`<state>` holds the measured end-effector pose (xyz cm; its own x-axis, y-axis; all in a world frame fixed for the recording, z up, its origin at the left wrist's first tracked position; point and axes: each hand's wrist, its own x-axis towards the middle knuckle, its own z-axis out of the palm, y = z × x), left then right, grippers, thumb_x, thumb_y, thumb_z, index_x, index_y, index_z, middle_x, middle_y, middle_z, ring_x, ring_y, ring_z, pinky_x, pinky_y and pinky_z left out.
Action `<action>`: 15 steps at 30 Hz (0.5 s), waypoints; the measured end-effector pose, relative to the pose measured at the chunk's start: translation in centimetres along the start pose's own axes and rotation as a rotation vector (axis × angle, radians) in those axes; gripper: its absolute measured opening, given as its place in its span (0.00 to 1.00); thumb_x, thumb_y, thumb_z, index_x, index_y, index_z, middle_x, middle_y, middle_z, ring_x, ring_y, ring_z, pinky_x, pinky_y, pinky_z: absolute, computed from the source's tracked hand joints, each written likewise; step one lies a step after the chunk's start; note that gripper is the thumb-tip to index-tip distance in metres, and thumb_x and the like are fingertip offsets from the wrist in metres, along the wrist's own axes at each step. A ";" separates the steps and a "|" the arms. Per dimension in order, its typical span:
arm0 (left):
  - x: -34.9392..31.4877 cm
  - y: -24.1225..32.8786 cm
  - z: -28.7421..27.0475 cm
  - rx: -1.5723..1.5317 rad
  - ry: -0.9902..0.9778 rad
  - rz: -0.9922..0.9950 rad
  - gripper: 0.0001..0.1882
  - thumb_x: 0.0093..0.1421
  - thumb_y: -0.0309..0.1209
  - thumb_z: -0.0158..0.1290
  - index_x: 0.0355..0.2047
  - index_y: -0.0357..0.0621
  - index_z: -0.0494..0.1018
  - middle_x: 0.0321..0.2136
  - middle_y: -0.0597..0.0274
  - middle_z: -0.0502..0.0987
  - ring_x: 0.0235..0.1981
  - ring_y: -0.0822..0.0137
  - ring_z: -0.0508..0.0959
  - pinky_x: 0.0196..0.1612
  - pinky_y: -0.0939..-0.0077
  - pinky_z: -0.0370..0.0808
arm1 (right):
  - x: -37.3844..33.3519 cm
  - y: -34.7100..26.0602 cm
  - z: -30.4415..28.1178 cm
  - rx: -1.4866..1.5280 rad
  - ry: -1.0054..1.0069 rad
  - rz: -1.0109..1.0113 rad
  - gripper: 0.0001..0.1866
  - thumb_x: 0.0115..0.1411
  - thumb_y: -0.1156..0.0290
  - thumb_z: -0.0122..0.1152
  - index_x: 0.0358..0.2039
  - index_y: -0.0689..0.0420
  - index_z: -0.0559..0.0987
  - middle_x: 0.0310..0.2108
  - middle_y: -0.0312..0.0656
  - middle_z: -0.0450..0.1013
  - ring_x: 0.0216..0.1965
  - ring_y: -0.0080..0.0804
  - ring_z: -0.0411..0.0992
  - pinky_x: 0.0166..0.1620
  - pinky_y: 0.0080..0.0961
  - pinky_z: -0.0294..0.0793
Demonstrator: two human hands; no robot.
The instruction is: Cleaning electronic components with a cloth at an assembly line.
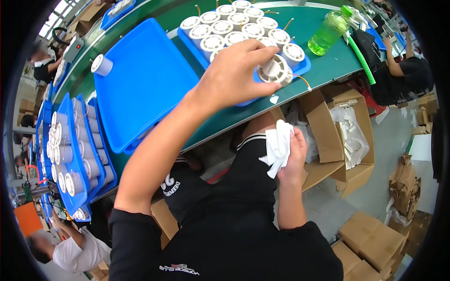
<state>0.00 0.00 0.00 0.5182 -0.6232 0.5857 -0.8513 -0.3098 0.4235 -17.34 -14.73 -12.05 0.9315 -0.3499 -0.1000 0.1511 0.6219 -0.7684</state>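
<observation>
My left hand (234,70) reaches up to the green conveyor table and grips a white round plastic spool (275,70) with a thin orange wire, at the near edge of a blue tray (302,69) full of several similar white spools (234,25). My right hand (293,157) is lower, over my lap, closed on a crumpled white cloth (277,146).
A large blue tray (140,84) holds one white spool (101,65). More blue trays of spools (75,154) stack at left. A green bottle (329,33) stands on the table. Open cardboard boxes (344,136) sit below. Other people work at right, left and lower left.
</observation>
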 end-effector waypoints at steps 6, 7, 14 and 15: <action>5.8 -1.0 3.6 0.322 -0.387 -0.057 0.23 0.45 0.38 0.63 0.42 0.39 0.77 0.35 0.51 0.76 0.37 0.54 0.77 0.41 0.65 0.74 | 0.3 -1.2 -5.4 0.052 0.295 0.061 0.07 0.66 0.70 0.48 0.39 0.60 0.71 0.34 0.39 0.75 0.32 0.23 0.75 0.36 0.21 0.77; 6.1 -1.2 4.2 0.326 -0.400 -0.052 0.23 0.45 0.38 0.63 0.42 0.39 0.77 0.35 0.51 0.76 0.37 0.54 0.77 0.41 0.65 0.74 | 0.5 -1.3 -6.0 0.064 0.302 0.063 0.07 0.66 0.70 0.48 0.39 0.60 0.71 0.34 0.39 0.75 0.32 0.23 0.75 0.36 0.21 0.77; 5.9 -2.0 5.7 0.363 -0.246 0.064 0.19 0.47 0.38 0.63 0.37 0.40 0.77 0.40 0.54 0.73 0.42 0.56 0.74 0.44 0.65 0.74 | 1.7 -1.1 -7.2 0.132 0.275 0.119 0.06 0.65 0.75 0.47 0.38 0.62 0.73 0.36 0.42 0.75 0.35 0.25 0.75 0.39 0.21 0.76; 5.8 -2.0 5.6 0.353 -0.259 0.050 0.21 0.48 0.39 0.63 0.40 0.41 0.77 0.43 0.53 0.72 0.43 0.55 0.73 0.45 0.66 0.73 | 1.8 -1.1 -7.2 0.126 0.245 0.127 0.06 0.65 0.74 0.47 0.38 0.62 0.73 0.36 0.42 0.75 0.35 0.25 0.75 0.39 0.21 0.76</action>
<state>4.28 -6.97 -1.31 0.4758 -0.7895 0.3877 -0.8743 -0.4728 0.1101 -18.19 -21.07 -15.94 0.8400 -0.4130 -0.3518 0.0928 0.7483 -0.6569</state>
